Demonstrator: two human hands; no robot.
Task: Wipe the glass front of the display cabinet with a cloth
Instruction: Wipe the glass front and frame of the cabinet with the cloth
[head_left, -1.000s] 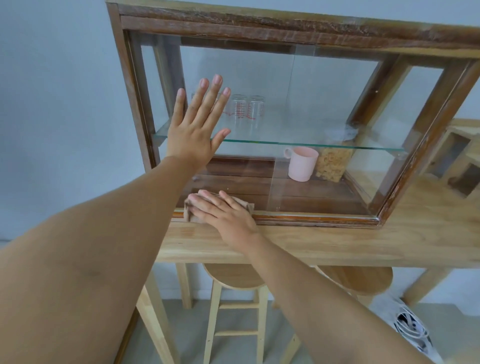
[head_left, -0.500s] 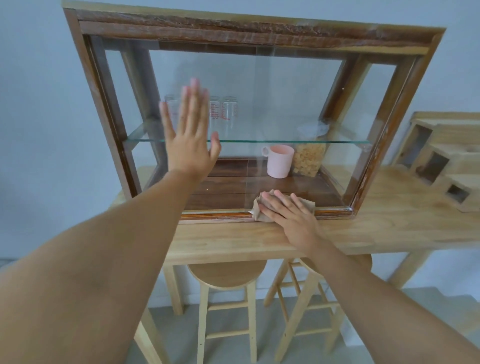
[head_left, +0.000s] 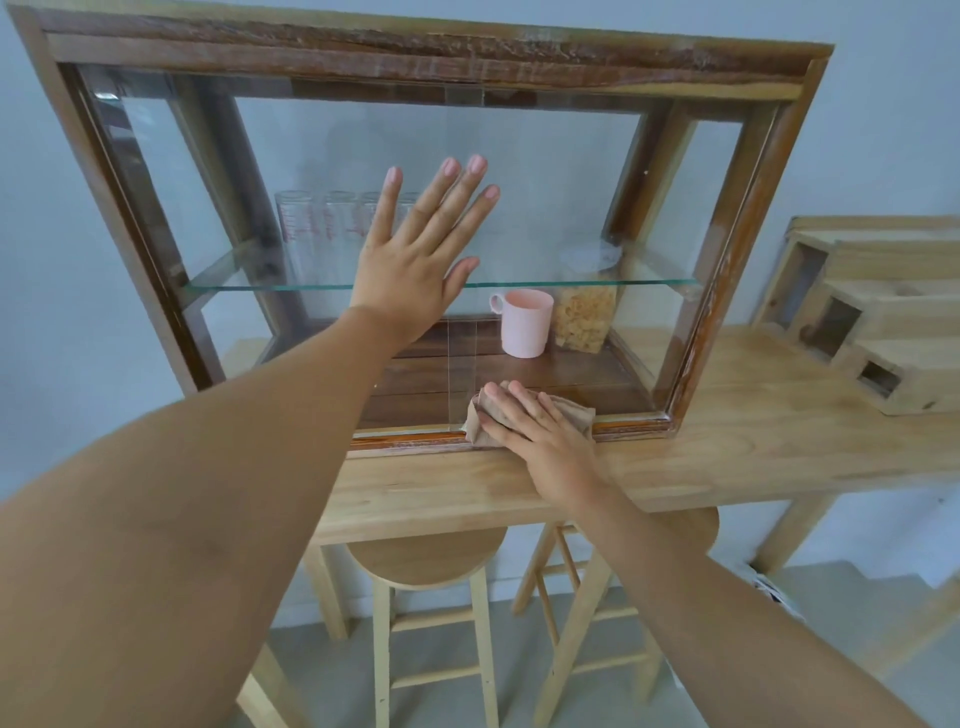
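The wooden display cabinet (head_left: 415, 52) stands on a light wooden table, its glass front (head_left: 545, 197) facing me. My left hand (head_left: 415, 260) lies flat on the glass near the middle, fingers spread, holding nothing. My right hand (head_left: 540, 431) presses a beige cloth (head_left: 571, 408) against the bottom of the glass, right of centre, just above the lower frame rail. Its fingers lie flat on top of the cloth.
Inside the cabinet are a pink mug (head_left: 524, 322), a jar of cereal (head_left: 584, 317) and several glasses (head_left: 322, 228) on the glass shelf. A wooden box unit (head_left: 878, 312) sits on the table (head_left: 753, 447) at right. Two stools (head_left: 426, 556) stand below.
My right hand slid the cloth rightward along the bottom of the glass. My left hand moved rightward across the glass toward the middle. The view shifted so the cabinet sits further left.
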